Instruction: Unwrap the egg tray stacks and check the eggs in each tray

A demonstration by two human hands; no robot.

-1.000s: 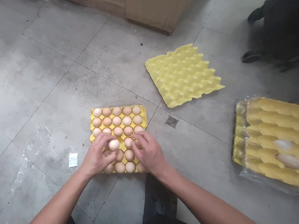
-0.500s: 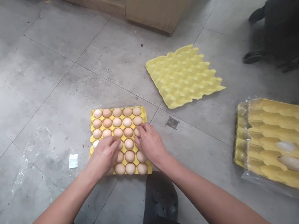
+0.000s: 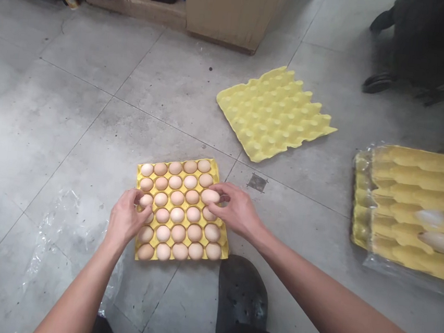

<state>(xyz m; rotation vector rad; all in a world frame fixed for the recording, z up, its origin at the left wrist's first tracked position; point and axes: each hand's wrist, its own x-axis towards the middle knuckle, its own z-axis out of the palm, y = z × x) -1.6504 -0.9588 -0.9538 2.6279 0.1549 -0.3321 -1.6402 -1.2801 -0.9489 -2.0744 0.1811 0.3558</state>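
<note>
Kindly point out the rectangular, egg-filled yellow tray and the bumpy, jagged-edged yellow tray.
Rectangular, egg-filled yellow tray (image 3: 224,252): head view, on the lower right rim.
Bumpy, jagged-edged yellow tray (image 3: 273,115): head view, on the bumpy middle.

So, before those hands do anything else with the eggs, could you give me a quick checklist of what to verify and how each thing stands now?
1. Egg tray resting flat on the floor: ok.
2. Right hand gripping the right-edge egg: ok.
3. That egg seated fully in the tray: cannot tell, the hand partly hides it.
4. Left hand firmly holding the left-edge egg: cannot tell; it is at the egg, but its hold is unclear.
5. No litter beside the tray: not ok, plastic wrap lies to the left.
6. Shoe apart from the tray's near right corner: cannot tell, they are very close.
</note>
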